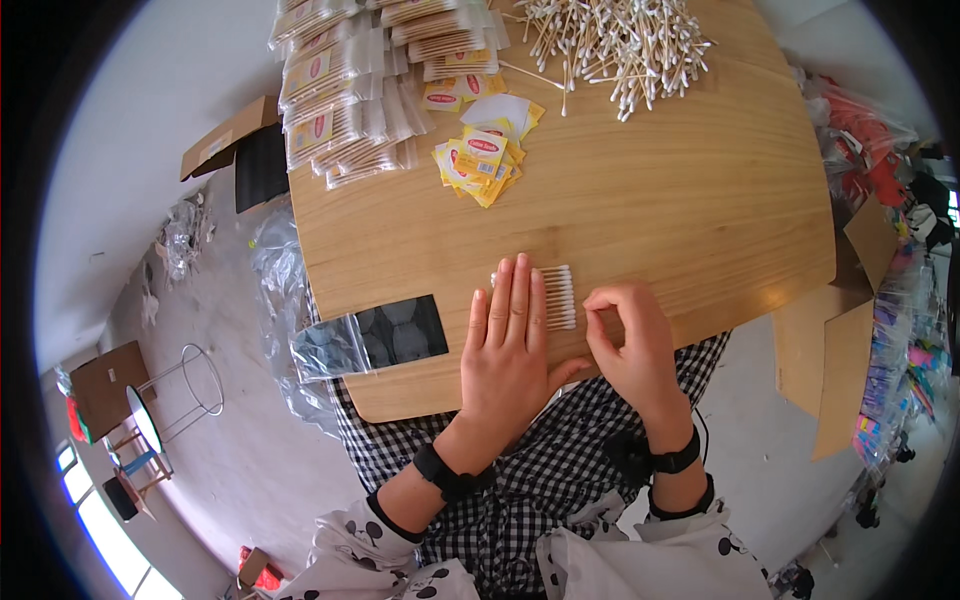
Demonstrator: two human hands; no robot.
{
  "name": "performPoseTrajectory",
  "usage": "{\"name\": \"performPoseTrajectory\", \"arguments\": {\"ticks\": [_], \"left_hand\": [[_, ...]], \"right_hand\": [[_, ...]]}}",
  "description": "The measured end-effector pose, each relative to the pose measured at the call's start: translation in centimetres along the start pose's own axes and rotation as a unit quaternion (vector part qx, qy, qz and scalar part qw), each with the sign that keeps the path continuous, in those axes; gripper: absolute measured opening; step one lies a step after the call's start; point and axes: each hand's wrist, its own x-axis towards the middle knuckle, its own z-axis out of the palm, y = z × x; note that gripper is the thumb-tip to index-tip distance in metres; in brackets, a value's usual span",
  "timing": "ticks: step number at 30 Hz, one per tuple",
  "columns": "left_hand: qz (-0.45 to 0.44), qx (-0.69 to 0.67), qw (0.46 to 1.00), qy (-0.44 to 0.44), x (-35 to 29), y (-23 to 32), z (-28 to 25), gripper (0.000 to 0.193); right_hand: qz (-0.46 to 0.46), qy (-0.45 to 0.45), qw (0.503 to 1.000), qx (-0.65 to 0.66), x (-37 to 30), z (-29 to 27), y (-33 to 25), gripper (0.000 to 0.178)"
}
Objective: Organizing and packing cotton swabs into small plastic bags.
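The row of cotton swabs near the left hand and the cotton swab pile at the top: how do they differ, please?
The row of cotton swabs lies neatly side by side, while the cotton swab pile is jumbled, its sticks pointing many ways. The row is small; the pile is much larger. The left hand partly covers the row, but not the pile. Both have white tips and pale sticks, and lie on the wooden table.

Two hands, one swab row, two wristbands

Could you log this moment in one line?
left hand: flat on cotton swabs; right hand: curled beside them; table: yellow cards, bagged swabs
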Motion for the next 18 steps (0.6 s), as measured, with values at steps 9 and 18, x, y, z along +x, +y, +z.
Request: {"name": "performPoseTrajectory", "arguments": {"ticks": [9,18], "left_hand": [[0.008,-0.003,1.0,0.002,0.1,-0.1,-0.1,0.103],[0.011,-0.009,1.0,0.008,-0.1,-0.1,0.2,0.103]], "right_hand": [[-0.15,-0.13,0.976,-0.088,2.4,-1.2,-0.8,0.021],[-0.062,-0.107,0.969,-0.212,0.4,-5.3,0.6,0.022]]}}
